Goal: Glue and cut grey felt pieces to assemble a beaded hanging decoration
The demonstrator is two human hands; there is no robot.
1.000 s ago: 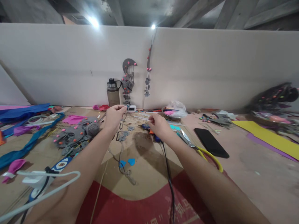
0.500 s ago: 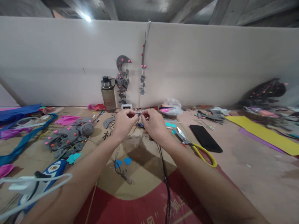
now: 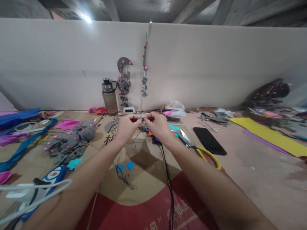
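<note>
My left hand (image 3: 128, 127) and my right hand (image 3: 157, 126) meet over the cardboard (image 3: 134, 195), thumbs and forefingers closed in a pinch. Between the fingertips is a small greyish piece (image 3: 143, 118), too small to name. Grey cord (image 3: 119, 158) trails down from near my left hand and ends in a tangle by two blue felt hearts (image 3: 129, 165). A dark blue tool with a black cable (image 3: 169, 185) lies partly hidden under my right hand. Just right of it are scissors with yellow handles (image 3: 203, 153), blades apart.
Grey felt pieces with pompoms and a yarn ball (image 3: 87, 132) lie left. A water bottle (image 3: 109, 99), a small white clock (image 3: 129, 110) and a bowl with a plastic bag (image 3: 176, 110) stand behind. A black phone (image 3: 209, 140) and yellow felt (image 3: 268, 134) lie right.
The view has shifted very slightly. Both hands remain together, fingertips pinched; my right hand has shifted a little, showing more of the dark blue tool under it.
</note>
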